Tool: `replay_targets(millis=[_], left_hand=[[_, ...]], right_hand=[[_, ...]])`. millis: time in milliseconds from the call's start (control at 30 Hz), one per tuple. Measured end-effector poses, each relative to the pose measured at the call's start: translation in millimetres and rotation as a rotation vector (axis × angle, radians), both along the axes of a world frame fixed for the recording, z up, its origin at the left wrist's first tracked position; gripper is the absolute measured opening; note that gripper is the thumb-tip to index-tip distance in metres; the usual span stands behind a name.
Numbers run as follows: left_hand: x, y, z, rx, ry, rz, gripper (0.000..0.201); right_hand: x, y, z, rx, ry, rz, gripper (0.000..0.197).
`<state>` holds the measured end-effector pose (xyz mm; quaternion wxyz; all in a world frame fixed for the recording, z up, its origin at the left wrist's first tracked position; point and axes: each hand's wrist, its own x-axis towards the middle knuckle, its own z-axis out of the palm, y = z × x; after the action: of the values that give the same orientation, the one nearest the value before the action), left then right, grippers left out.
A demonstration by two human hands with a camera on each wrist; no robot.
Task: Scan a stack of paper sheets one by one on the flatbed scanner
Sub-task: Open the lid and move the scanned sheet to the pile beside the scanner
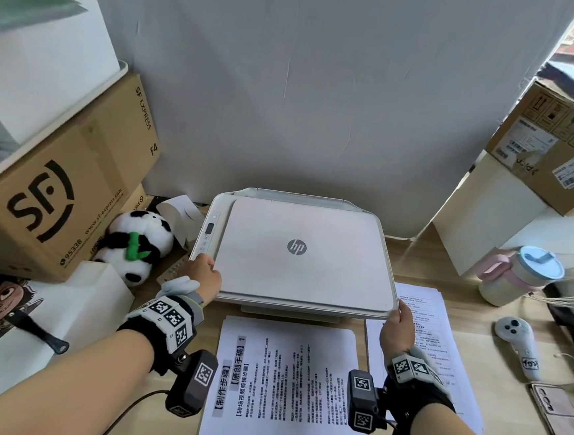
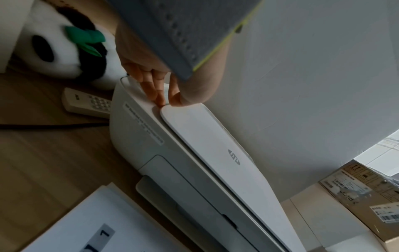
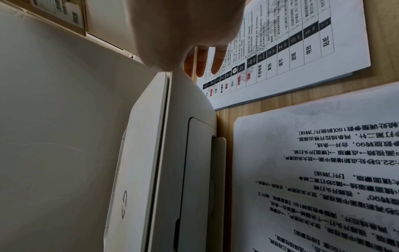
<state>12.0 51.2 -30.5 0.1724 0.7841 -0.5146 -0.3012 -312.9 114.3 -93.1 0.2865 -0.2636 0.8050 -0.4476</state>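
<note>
Wood-grain desk [image 1: 469,321] against a white wall, crowded on both sides. At the far middle sits a white scanner [image 1: 296,252], its lid [image 1: 305,249] down or very nearly so; a thin seam shows under the lid in the wrist views, and I cannot tell if it is fully seated.

The left hand [image 1: 205,274] is at the lid's near left corner. In the left wrist view the fingertips [image 2: 158,98] and thumb pinch that corner's edge. The right hand [image 1: 397,325] is at the lid's near right corner; from the head view its fingers curl at the edge, while the right wrist view shows several fingers [image 3: 217,63] reaching straight down past the scanner's side. Whether it truly grips the lid I cannot tell.

One printed sheet [image 1: 286,385], headed with bold Chinese text, lies on the desk just near of the scanner, between the two forearms. A stack of printed sheets [image 1: 441,332] lies to the right of the scanner, partly under the right hand.

On the left: a panda toy [image 1: 139,243], beside a brown shipping box [image 1: 57,192], with a white remote [image 2: 86,102] lying by the scanner's left side. On the right: a pale bottle [image 1: 518,276] with a blue lid, a white controller [image 1: 518,342], and another cardboard box [image 1: 559,146] farther back.
</note>
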Motion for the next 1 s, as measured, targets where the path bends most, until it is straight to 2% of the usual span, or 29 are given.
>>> replay_targets(millis=[100,200,267,367,433,467,567,633,700,767,900,1000], left_hand=[[0.4,1.7,-0.3,-0.001,-0.001,0.006,0.019],[0.8,0.4,-1.3,-0.002,0.012,0.009,0.029],[2.3,-3.1,-4.0,0.016,0.022,0.011,0.029],[5.7,-9.9,-0.4,0.009,0.075,0.07,0.004],[10.5,-21.9,4.3,-0.002,0.138,0.087,0.027],[12.6,-28.6,12.0,-0.02,0.196,0.093,0.029],[17.6,-53.2,39.4,-0.187,0.316,0.097,0.025],[17.5,-71.4,61.0,-0.327,0.457,0.122,0.031],[10.5,-89.4,80.9,-0.445,0.644,0.208,0.037],[-0.2,-108.4,96.7,-0.541,0.735,0.276,0.041],[-22.4,-142.5,117.4,-0.632,0.719,0.237,0.041],[-33.2,-169.0,120.8,-0.645,0.643,0.202,0.031]], right_hand=[[0.6,-0.4,-1.1,0.009,0.003,-0.005,0.038],[0.8,0.1,-0.5,0.016,0.0,-0.012,0.038],[0.7,0.4,0.8,0.023,0.012,-0.009,0.038],[-2.3,-0.7,-1.5,0.038,0.006,0.013,0.037],[-9.4,-2.8,-5.8,0.065,-0.018,0.035,0.038],[-13.4,-3.8,-5.2,0.079,-0.026,0.045,0.038],[-24.3,-8.5,5.6,0.061,0.022,0.037,0.034],[-25.1,-13.3,19.8,0.038,0.075,0.038,0.032],[-22.6,-22.5,31.1,0.013,0.127,0.063,0.032],[-19.1,-35.2,37.7,-0.012,0.168,0.084,0.032],[-10.7,-59.6,43.7,0.006,0.174,0.161,0.028],[-6.8,-76.9,43.5,0.081,0.17,0.236,0.027]])
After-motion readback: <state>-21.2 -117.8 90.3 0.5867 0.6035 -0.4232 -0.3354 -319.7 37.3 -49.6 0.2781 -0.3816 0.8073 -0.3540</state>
